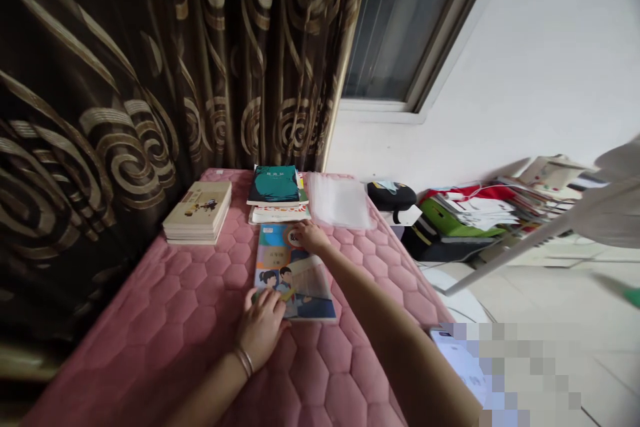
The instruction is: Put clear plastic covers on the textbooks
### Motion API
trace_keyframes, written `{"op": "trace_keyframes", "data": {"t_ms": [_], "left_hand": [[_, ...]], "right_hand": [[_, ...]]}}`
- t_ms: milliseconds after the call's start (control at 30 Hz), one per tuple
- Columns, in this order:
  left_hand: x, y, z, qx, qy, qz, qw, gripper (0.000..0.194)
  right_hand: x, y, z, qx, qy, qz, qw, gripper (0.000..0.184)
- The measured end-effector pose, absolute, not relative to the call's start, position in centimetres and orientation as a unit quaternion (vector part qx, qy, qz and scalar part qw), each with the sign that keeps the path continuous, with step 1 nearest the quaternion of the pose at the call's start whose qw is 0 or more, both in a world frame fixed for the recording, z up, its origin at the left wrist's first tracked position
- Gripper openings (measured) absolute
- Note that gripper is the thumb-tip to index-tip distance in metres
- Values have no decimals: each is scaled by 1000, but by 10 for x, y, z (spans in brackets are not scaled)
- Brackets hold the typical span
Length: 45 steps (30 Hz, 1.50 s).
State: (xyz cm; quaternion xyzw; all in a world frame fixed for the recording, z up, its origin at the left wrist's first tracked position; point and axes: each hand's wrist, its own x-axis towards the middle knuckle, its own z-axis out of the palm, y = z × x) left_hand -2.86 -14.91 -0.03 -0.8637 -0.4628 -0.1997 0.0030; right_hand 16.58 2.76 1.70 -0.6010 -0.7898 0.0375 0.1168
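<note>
- The illustrated book [273, 258] lies flat on the pink quilted surface [200, 293], nearer than the teal book [275, 185].
- The left hand [263, 325] contacts its lower-left part; clamping cannot be determined.
- The right hand [311, 236] contacts its upper-right part; clamping cannot be determined.

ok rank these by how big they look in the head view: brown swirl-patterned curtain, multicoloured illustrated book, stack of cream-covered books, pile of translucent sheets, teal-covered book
1. Brown curtain
2. Multicoloured book
3. Cream-covered stack and translucent pile: too alike to rank
4. Teal-covered book
</note>
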Motion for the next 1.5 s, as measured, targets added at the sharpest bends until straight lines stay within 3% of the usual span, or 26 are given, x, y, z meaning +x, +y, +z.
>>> {"op": "trace_keyframes", "data": {"t_ms": [233, 467, 633, 833, 1067, 1200, 1300, 1500], "left_hand": [[-33, -147, -6, -873, -449, -188, 30, 12], [-71, -148, 2, -866, -457, -202, 2, 27], [-114, -131, 1, -838, -504, -205, 43, 34], [-125, -69, 5, -788, -580, -203, 41, 31], [-98, -12, 5, -725, -638, -255, -49, 14], [-93, -22, -3, -721, -630, -276, -88, 27], [-94, -47, -8, -733, -604, -285, -128, 23], [-98, -90, -16, -760, -549, -335, -95, 24]], "right_hand": [[163, 36, 14, -642, -759, 30, 110, 29], [181, 9, 20, -674, -729, 56, 111, 29], [212, -26, 23, -709, -684, 107, 133, 20], [241, -62, 8, -744, -617, 173, 190, 15], [240, -75, -5, -765, -559, 179, 264, 20], [242, -88, -11, -714, -589, 206, 318, 31], [246, -105, -13, -640, -652, 212, 347, 41], [250, -126, -13, -601, -731, 144, 290, 37]]}}
